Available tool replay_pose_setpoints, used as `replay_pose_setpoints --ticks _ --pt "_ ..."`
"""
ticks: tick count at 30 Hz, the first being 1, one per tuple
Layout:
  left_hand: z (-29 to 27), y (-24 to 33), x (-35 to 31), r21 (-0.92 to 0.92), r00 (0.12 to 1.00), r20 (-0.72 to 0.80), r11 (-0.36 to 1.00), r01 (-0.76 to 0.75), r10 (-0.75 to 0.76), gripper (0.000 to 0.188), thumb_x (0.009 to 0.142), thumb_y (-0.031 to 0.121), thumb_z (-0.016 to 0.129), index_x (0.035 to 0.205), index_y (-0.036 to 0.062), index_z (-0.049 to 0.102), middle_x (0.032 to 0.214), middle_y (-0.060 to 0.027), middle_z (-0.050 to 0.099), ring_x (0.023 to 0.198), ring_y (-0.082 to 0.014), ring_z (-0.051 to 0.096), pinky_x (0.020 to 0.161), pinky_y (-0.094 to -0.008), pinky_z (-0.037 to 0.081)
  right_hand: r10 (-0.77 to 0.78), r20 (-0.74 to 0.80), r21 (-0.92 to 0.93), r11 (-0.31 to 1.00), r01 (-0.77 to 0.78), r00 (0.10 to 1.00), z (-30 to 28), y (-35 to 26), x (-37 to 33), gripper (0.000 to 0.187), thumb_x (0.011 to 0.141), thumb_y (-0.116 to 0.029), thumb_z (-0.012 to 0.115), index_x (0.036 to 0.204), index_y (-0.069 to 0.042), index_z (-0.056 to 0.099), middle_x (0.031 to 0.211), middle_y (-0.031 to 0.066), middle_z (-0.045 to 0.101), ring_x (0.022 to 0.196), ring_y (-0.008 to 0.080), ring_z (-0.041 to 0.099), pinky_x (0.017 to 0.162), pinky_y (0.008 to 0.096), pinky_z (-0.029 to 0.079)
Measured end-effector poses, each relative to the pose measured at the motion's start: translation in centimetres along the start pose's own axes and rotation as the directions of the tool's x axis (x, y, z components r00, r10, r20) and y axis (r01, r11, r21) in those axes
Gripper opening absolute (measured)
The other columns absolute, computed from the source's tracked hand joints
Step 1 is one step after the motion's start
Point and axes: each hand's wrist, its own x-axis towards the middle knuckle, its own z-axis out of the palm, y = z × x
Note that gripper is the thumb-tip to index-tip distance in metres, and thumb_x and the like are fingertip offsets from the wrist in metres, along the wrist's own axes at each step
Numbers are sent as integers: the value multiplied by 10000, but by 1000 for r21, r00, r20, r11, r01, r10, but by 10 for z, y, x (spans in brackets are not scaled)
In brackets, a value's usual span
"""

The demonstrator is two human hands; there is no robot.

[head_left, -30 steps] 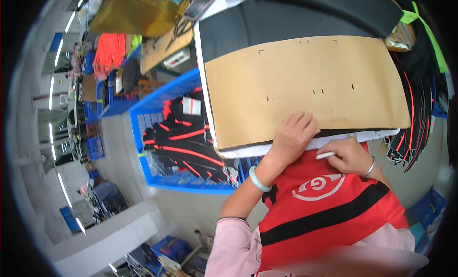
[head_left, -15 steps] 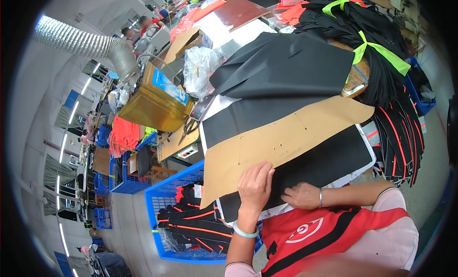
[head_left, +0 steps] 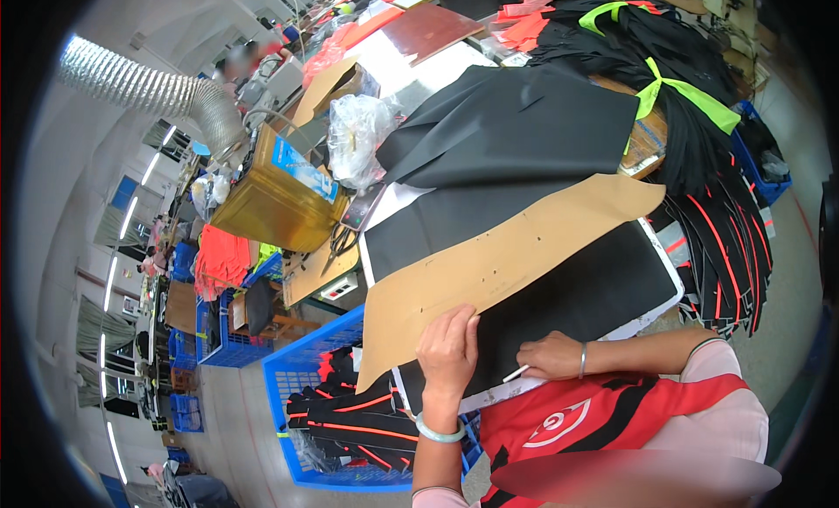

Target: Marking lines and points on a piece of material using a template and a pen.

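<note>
A long brown cardboard pattern (head_left: 498, 263) with small holes and one wavy end lies across black sheet material (head_left: 568, 289) on the white-edged board (head_left: 669, 267). My left hand (head_left: 447, 351) rests on the pattern's near-left edge, its fingers lying flat on the cardboard. To the right, my right hand (head_left: 552, 355) is closed round a thin white stick (head_left: 516, 374), perhaps a marking pencil. That hand is low over the black sheet by the board's near edge; its fingertips are partly hidden.
A blue crate (head_left: 306, 473) of black strips with orange lines stands below left. Scissors (head_left: 341, 244) lie near a gold tin (head_left: 280, 193) and a clear plastic bag (head_left: 358, 141). Black bundles tied with a yellow-green strip (head_left: 690, 101) lie at the far right.
My left hand and the pattern appear slightly further left and lower, partly because the view has shifted. The white stick now shows in my right hand.
</note>
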Motion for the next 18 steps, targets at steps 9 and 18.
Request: replay_pose_setpoints --ticks 9,18 --pt "-18 -29 4 67 991 -65 991 119 -115 93 937 46 632 977 8 706 893 -171 704 805 -349 694 741 -406 548 108 -144 85 992 -97 984 -34 21 34 172 881 -232 630 991 -111 683 825 145 705 781 381 688 710 490 549" --pt "-49 -60 2 -17 914 -303 961 278 -270 140 997 73 607 1037 2 720 955 -127 736 848 -280 708 804 -371 557 281 -73 91 957 -275 957 -112 69 68 215 845 -236 729 901 -35 678 858 155 660 822 386 651 729 456 515"
